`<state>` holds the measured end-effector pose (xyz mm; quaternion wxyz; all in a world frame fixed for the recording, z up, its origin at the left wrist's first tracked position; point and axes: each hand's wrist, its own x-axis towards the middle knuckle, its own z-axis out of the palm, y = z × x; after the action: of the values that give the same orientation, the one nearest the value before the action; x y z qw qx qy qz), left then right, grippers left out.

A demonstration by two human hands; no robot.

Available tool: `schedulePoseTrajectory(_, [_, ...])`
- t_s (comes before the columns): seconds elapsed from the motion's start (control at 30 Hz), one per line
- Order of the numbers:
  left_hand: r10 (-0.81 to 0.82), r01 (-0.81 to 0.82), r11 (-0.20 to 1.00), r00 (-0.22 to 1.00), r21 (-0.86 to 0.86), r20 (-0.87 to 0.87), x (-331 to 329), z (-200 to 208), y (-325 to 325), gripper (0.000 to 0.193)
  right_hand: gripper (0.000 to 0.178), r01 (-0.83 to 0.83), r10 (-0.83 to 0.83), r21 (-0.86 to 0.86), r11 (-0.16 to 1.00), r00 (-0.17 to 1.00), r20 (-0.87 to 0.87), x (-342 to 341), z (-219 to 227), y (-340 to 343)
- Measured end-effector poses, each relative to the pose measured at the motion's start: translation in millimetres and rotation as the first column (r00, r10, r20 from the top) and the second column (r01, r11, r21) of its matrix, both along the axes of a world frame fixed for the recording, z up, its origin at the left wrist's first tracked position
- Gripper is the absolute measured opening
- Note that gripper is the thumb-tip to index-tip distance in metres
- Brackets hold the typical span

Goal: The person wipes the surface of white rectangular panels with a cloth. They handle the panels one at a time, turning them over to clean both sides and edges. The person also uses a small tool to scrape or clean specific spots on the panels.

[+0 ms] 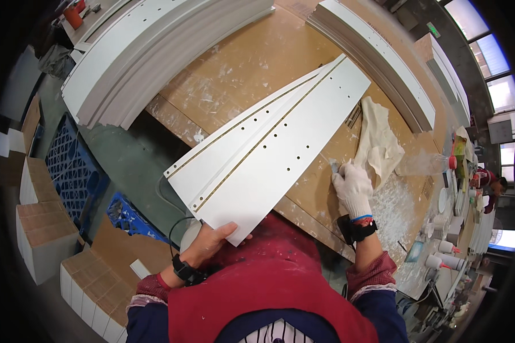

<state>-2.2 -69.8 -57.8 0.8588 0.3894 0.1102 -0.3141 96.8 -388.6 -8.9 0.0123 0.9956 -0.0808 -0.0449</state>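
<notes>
Everything here is placed against the long white drilled panel (280,148), which lies slantwise over the paint-spattered brown workbench (252,63), its near end jutting off the bench edge toward the person.

Far left of the panel, on the floor, stand stacks of white-edged boards (43,234) and a blue plastic crate (71,171). Up and to the left of the panel, a thick pile of long white boards (154,51) rests on the bench.

At the panel's near corner is the bare left hand (209,243), palm under the board and thumb laid over its top face, gripping that corner; a black band sits on the wrist. The panel itself shows rows of small drilled holes and two brownish grooves running its length, so it looks like two or three boards laid together.

Just right of the panel's long right edge, the right hand (353,186), in a white knit glove, is closed around a small pale object (333,166) whose tip sits on the bench beside the panel; what the object is cannot be told. Just beyond that hand, a crumpled cream rag (377,143) lies on the bench. Further right of the panel runs another stack of white boards (377,57), and past it, at the far right, another person (486,180) is at a cluttered bench.
</notes>
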Motion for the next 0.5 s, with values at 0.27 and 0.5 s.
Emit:
schedulePoseTrajectory(0.27, [0.021, -0.018, 0.994, 0.999, 0.109, -0.024, 2.2, 26.2, 18.9, 0.056, 0.017, -0.159, 0.207, 0.223, 0.962, 0.955, -0.211, 14.0, 27.6, -0.6])
schedulePoseTrajectory(0.5, [0.239, -0.22, 0.954, 0.968, 0.202, -0.077, 3.5, 34.4, 59.6, 0.061, 0.015, -0.115, 0.076, 0.42, 0.9, 0.991, 0.107, 74.2, 86.1, -10.4])
